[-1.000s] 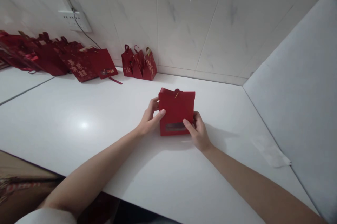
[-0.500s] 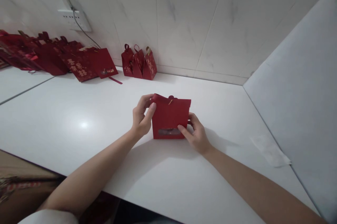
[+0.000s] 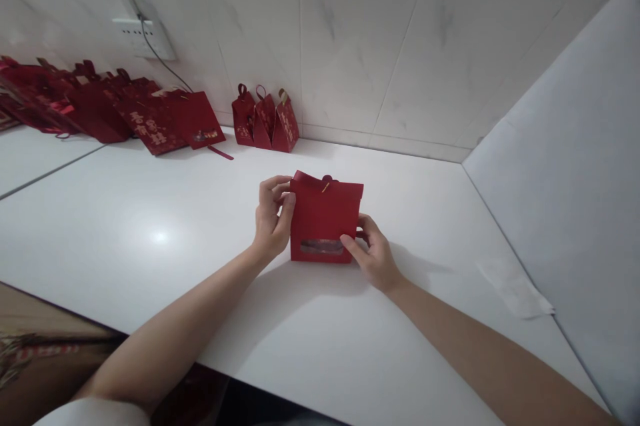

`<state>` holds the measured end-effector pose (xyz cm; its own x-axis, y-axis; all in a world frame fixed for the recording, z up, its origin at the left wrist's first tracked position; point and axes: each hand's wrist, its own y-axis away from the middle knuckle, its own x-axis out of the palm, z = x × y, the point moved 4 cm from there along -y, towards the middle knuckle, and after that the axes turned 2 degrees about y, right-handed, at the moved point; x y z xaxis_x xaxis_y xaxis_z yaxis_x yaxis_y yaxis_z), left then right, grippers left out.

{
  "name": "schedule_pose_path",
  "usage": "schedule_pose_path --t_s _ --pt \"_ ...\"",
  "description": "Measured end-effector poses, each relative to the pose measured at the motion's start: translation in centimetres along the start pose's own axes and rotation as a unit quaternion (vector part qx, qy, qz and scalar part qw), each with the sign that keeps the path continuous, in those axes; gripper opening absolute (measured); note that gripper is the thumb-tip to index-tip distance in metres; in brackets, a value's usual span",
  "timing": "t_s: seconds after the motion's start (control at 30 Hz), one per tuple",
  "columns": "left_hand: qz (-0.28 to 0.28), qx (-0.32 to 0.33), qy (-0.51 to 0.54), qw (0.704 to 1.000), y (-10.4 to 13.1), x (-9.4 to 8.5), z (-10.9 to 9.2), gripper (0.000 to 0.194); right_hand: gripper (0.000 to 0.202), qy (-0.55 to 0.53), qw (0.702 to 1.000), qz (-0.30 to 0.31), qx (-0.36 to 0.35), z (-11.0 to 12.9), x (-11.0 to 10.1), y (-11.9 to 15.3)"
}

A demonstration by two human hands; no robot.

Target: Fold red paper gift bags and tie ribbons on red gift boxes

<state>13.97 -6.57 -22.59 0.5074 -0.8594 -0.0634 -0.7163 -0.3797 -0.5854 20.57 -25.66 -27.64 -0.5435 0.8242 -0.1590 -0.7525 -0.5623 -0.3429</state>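
My left hand [image 3: 273, 216] and right hand [image 3: 373, 255] hold the red box [image 3: 324, 213] by its sides; in this dimness it seems light, bendable card, best gripped gently there.

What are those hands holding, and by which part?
A red box with a clear window: the left hand holds its upper left edge, the right hand its lower right side.

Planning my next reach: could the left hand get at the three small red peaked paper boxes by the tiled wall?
Probably, once it lets go: the left hand holds the windowed red paper box, but only bare white tabletop shows between that hand and the three small boxes.
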Motion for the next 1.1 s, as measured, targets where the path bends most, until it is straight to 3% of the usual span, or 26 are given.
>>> schedule_pose_path --t_s 0.2,0.43,0.67,0.83,1.1 --pt "-0.012 0.037 -0.008 0.999 0.0 -0.2 0.4 0.019 0.033 -0.005 1.0 0.003 0.006 -0.1 -0.1 0.1" --pt "-0.017 0.07 -0.008 0.997 1.2 0.1 0.6 0.018 0.034 -0.08 0.992 0.047 0.09 -1.4 0.5 0.0" --pt "-0.002 -0.074 0.04 0.996 1.5 0.9 2.5 0.032 0.035 -0.012 0.997 0.033 0.065 -2.1 0.0 -0.8" --pt "-0.009 -0.147 -0.034 0.989 1.0 0.3 4.6 0.038 0.033 0.005 0.997 0.056 0.055 -2.2 -0.7 -1.5" --pt "0.1 -0.179 -0.002 0.979 0.5 0.5 5.1 0.054 0.032 -0.008 0.999 0.038 0.033 -2.2 -0.7 -1.7"
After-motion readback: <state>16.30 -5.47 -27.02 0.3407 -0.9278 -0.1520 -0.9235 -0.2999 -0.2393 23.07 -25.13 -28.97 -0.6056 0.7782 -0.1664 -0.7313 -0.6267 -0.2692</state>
